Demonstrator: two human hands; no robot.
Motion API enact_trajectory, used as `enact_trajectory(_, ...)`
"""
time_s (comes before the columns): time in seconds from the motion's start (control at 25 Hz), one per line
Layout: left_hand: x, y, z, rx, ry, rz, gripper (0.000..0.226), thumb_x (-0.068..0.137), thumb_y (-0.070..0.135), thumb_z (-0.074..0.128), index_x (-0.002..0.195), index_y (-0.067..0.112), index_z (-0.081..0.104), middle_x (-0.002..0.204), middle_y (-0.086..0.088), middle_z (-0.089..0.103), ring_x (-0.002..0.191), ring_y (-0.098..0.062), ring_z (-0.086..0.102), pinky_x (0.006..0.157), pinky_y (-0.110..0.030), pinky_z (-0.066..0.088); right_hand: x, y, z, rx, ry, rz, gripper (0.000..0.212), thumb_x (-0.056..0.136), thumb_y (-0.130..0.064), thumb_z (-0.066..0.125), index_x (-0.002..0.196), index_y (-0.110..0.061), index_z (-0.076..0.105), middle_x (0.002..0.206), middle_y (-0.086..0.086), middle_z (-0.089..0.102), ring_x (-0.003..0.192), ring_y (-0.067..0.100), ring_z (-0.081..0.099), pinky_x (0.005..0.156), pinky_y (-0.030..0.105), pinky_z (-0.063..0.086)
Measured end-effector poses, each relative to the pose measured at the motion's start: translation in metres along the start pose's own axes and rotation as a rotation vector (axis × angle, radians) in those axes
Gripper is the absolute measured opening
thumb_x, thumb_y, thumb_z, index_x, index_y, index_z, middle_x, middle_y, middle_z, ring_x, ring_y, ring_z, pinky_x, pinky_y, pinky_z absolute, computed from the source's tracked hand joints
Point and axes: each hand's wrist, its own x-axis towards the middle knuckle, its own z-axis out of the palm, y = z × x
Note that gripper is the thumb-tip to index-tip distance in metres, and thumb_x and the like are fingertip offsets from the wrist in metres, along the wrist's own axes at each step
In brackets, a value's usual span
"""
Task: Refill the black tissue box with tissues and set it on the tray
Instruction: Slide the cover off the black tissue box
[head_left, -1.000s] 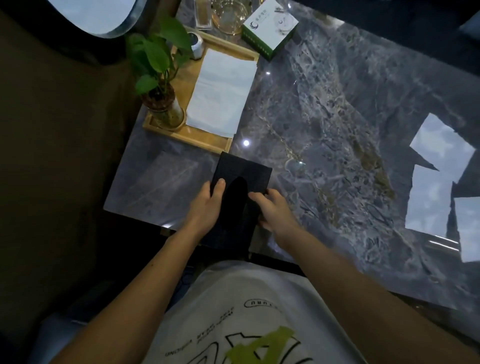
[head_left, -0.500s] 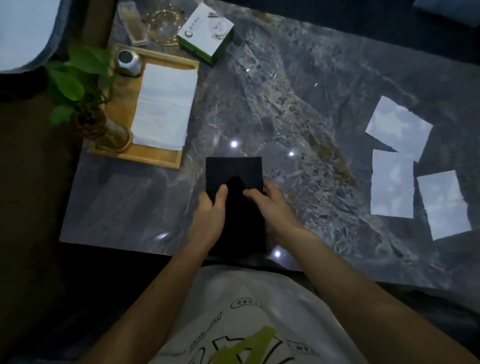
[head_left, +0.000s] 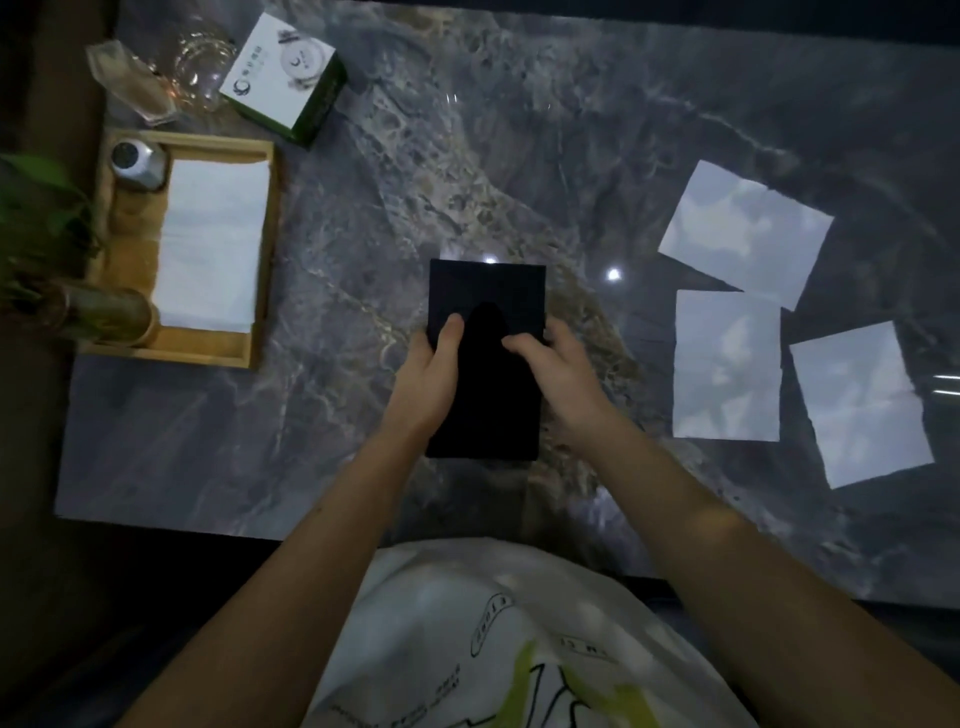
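Observation:
The black tissue box (head_left: 488, 296) lies flat on the marble table, its oval slot facing up. My left hand (head_left: 428, 382) grips its left side, thumb by the slot. My right hand (head_left: 558, 376) holds its right side, fingers curled over the edge. Three white tissues lie spread out to the right: one at the back (head_left: 745, 231), one in the middle (head_left: 727, 366), one at the far right (head_left: 860, 402). A wooden tray (head_left: 267, 249) stands at the left with a folded white tissue stack (head_left: 210, 244) in it.
On the tray stand a small metal jar (head_left: 136, 165) and a green plant in a glass vase (head_left: 104, 314). Behind the tray are a white-and-green carton (head_left: 283, 73) and glassware (head_left: 197, 65). The table's front edge (head_left: 208, 525) runs near my body.
The box has shifted right and away from the table's edge, with both hands on it. The view has turned, so the tray sits further left and all three tissues show.

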Motion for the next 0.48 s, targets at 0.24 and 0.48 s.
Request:
enact_trajectory(0.24, 0.030, 0.015, 0.013, 0.072, 0.011, -0.010, 0.064, 0.092, 0.062, 0.038, 0.141, 0.021, 0.044, 0.132, 0.003, 0.052, 0.119, -0.016, 0.051, 0.097, -0.029, 0.040, 0.031, -0.012, -0.014, -0.028, 0.073, -0.031, 0.037, 0.088, -0.023, 0.063, 0.124, -0.014, 0.059, 0.112, 0.003, 0.068, 0.096, 0.013, 0.066, 0.072, 0.022, 0.052)
enact_trajectory(0.48, 0.048, 0.004, 0.006, 0.140, -0.052, 0.120, 0.037, 0.100, 0.037, 0.039, 0.129, 0.018, 0.053, 0.117, 0.000, 0.062, 0.108, -0.019, 0.060, 0.094, -0.037, 0.049, 0.042, -0.005, -0.019, 0.001, 0.120, -0.028, 0.043, 0.092, -0.011, 0.062, 0.133, -0.010, 0.052, 0.116, 0.001, 0.065, 0.103, 0.013, 0.063, 0.079, 0.019, 0.052)
